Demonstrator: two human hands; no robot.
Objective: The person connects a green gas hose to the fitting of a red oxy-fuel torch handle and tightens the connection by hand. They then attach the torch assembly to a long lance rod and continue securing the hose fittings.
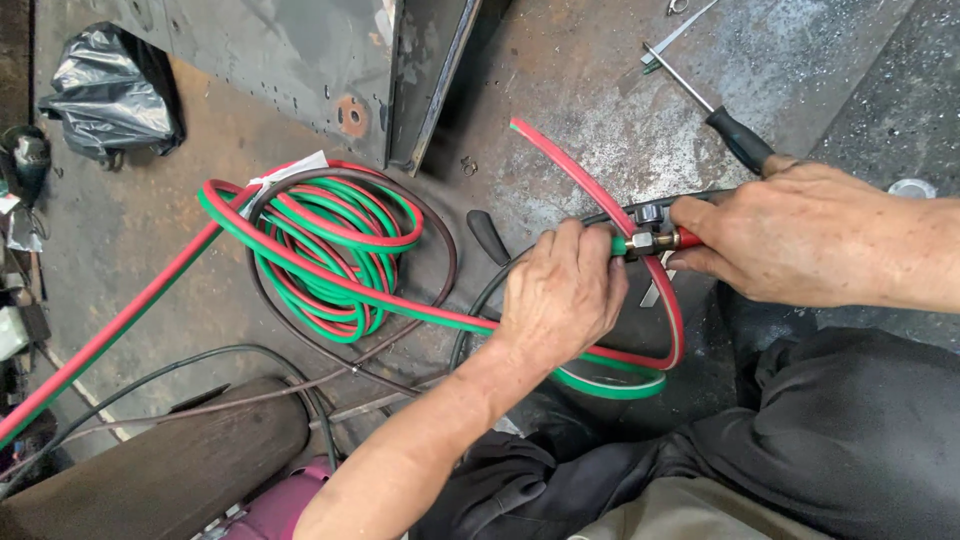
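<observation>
Your left hand (560,295) is closed around the twin hose (330,255) just behind its brass fitting (648,241), and your right hand (790,235) is closed on the torch (640,213) the fitting joins, both above the floor (600,80) by your knees. The hose looks soft, rubbery and springy, so it should bend readily; the fitting is the rigid part, the better place to hold. One red-and-green coil, one dark cable (445,270), one screwdriver (720,115).

Grimy concrete floor (130,230) bears coiled red-green hose (335,255); black bag (110,90); perhaps a screwdriver (715,110).
</observation>
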